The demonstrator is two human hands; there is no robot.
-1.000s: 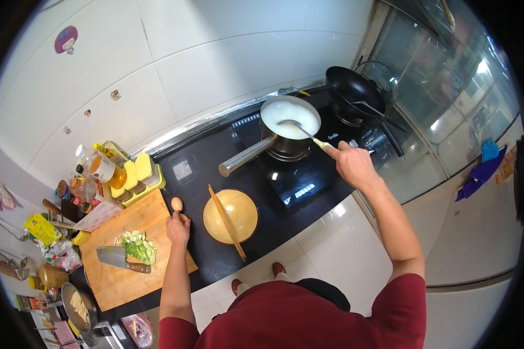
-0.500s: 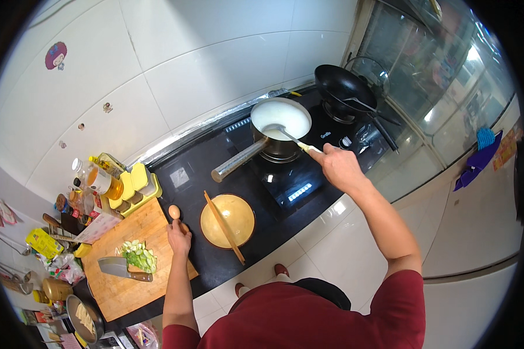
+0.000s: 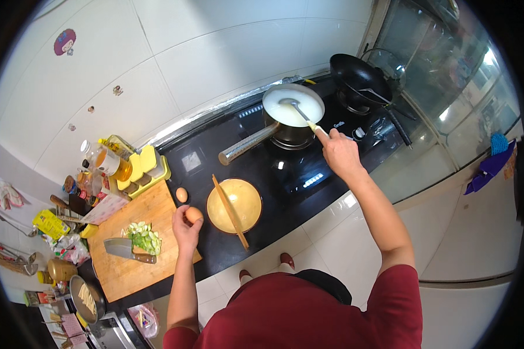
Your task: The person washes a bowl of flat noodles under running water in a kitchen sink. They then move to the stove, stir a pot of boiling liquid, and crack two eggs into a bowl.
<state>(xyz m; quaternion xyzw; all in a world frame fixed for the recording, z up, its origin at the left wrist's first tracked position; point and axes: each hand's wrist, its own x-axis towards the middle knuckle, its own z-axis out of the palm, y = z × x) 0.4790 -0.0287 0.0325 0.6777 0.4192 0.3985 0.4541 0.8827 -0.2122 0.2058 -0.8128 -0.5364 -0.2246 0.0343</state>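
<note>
My left hand (image 3: 186, 232) holds a brown egg (image 3: 194, 214) between thumb and fingers, above the counter beside the cutting board. A second egg (image 3: 181, 194) lies on the counter just beyond it. To the right is a yellow bowl (image 3: 250, 203) with a pair of wooden chopsticks (image 3: 230, 210) laid across it. My right hand (image 3: 339, 153) grips the pale handle of a spoon or ladle (image 3: 300, 110), whose head dips into the cloudy white liquid in a saucepan (image 3: 294, 132). The pan sits on the stove, its long handle pointing toward the lower left.
A cleaver (image 3: 119, 248) and chopped greens (image 3: 142, 238) lie on the wooden cutting board (image 3: 119, 285). Seasoning boxes (image 3: 145, 168) and bottles (image 3: 108, 160) line its far side. A black wok (image 3: 358, 75) stands on the right burner. A pan (image 3: 87, 296) is at the lower left.
My left hand has picked up one egg and brought it up from the counter. The spoon's head has shifted within the saucepan, still in my right hand. The whole view has shifted slightly.
</note>
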